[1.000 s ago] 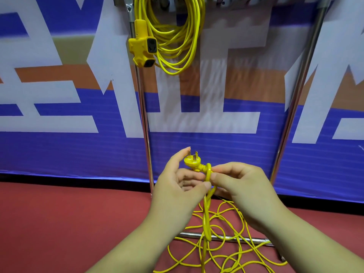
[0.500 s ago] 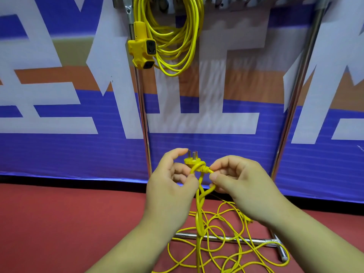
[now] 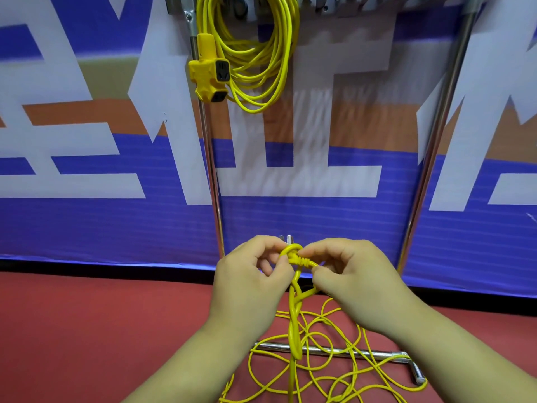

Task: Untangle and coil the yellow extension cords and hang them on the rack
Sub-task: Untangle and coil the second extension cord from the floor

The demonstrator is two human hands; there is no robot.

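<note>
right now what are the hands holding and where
Both hands, left hand and right hand, pinch the thin yellow extension cord at its knot just below the plug.

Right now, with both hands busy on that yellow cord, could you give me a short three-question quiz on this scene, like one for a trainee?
1. True or false: a coiled yellow cord already hangs on the rack.
2. Where does most of the loose cord lie? A) on the red floor B) over the person's shoulder C) on a table
3. Fill in: the left hand and right hand pinch the cord just below its ____, whose metal prongs point up.

Key:
1. True
2. A
3. plug
</note>
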